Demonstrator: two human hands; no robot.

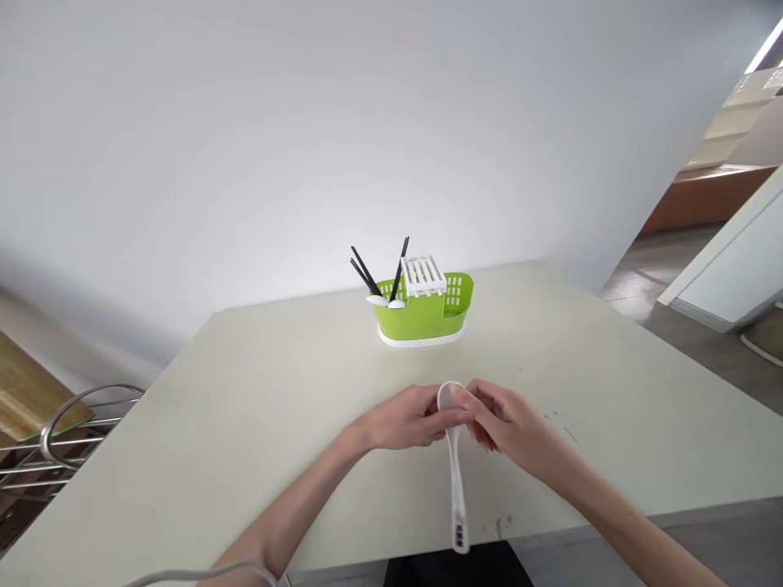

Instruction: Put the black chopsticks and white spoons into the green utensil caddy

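A white spoon (456,481) is held by its bowl between both hands, its long handle hanging toward the table's front edge. My left hand (413,417) grips the bowl from the left, the thumb lying across it. From the right, my right hand (498,416) pinches the bowl's rim with its thumb on the inside. Beyond the hands stands a green utensil holder (422,318) on a white base. Black chopsticks (365,273) and two white spoons (378,301) lean in its left part, and a white slatted rack (423,275) sits across its middle.
The pale table (275,391) meets a white wall (306,147) at the back. Left of the table is a metal rack (67,444) with a wooden board (37,391). A grey cable (201,573) crosses near my left forearm. Dark marks show on the table's front right.
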